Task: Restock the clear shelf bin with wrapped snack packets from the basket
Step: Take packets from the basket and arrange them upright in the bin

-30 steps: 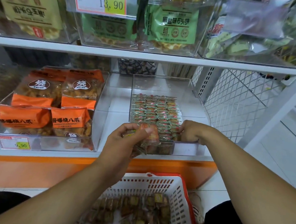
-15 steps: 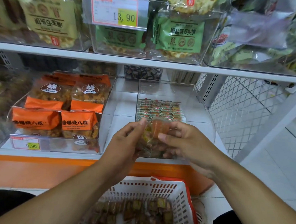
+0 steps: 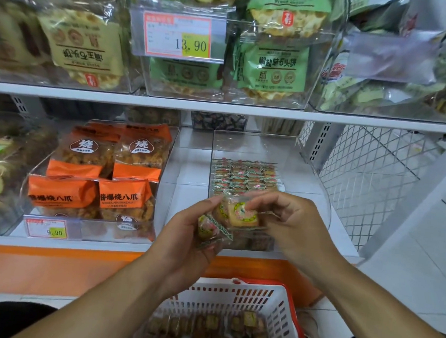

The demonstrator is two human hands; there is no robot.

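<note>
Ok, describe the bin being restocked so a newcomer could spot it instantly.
Find the lower white shelf above the orange strip. The clear shelf bin stands at its right end, beside the wire mesh side panel. Unlike the bin of big orange bags to its left, it holds rows of tiny green-and-red packets.

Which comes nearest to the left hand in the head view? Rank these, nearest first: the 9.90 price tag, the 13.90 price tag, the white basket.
From the left hand, which holds snack packets:
1. White basket, just below the hand, near the bottom edge.
2. 9.90 price tag, to the left on the lower shelf front.
3. 13.90 price tag, high up on the upper shelf bin.
</note>
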